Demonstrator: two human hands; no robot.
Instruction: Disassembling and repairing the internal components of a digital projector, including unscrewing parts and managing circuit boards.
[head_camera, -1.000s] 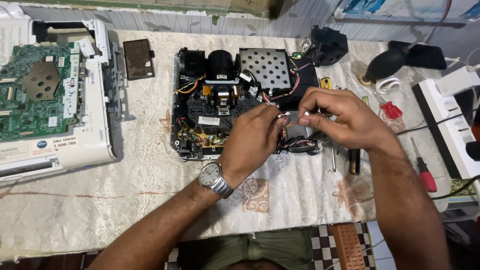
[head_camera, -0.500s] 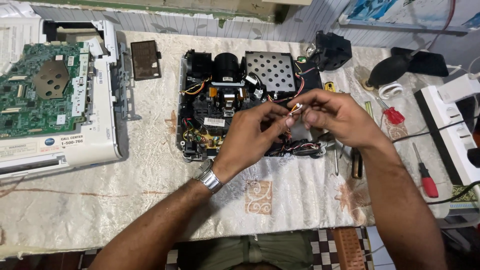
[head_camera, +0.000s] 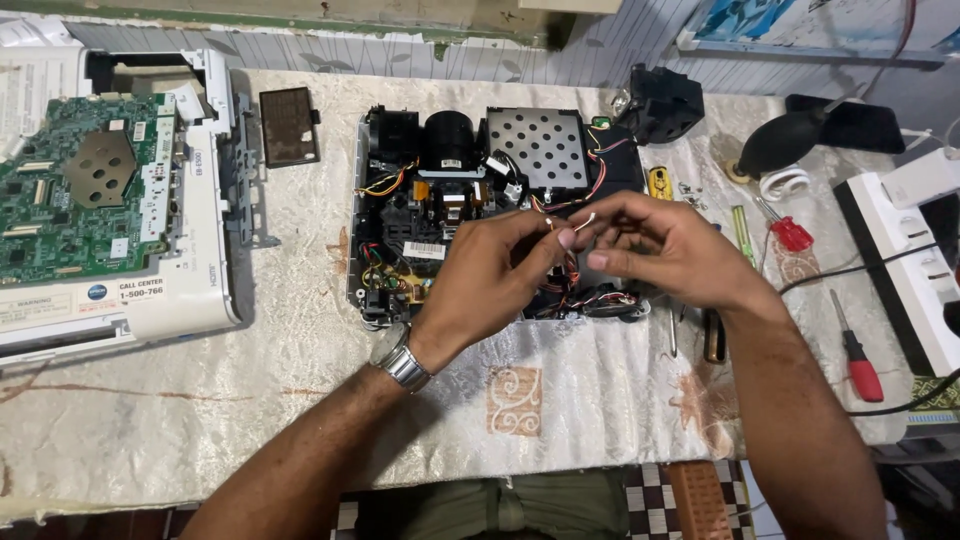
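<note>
Cream patterned tablecloth (head_camera: 250, 420); left hand (head_camera: 490, 280), right hand (head_camera: 660, 250) both pinch wires (head_camera: 570, 225) over opened projector (head_camera: 400, 210).

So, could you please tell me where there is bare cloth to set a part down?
Bare cream tablecloth lies along the near edge and between the white cover with green circuit board and the opened black device. The right side, around the red-handled screwdrivers, is crowded.

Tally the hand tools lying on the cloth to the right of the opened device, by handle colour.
Red-handled screwdrivers: 2, one near the blower, one by the power strip
Green-handled screwdriver: 1
Black-handled tool: 1, beside the right hand
Total: 4
</note>
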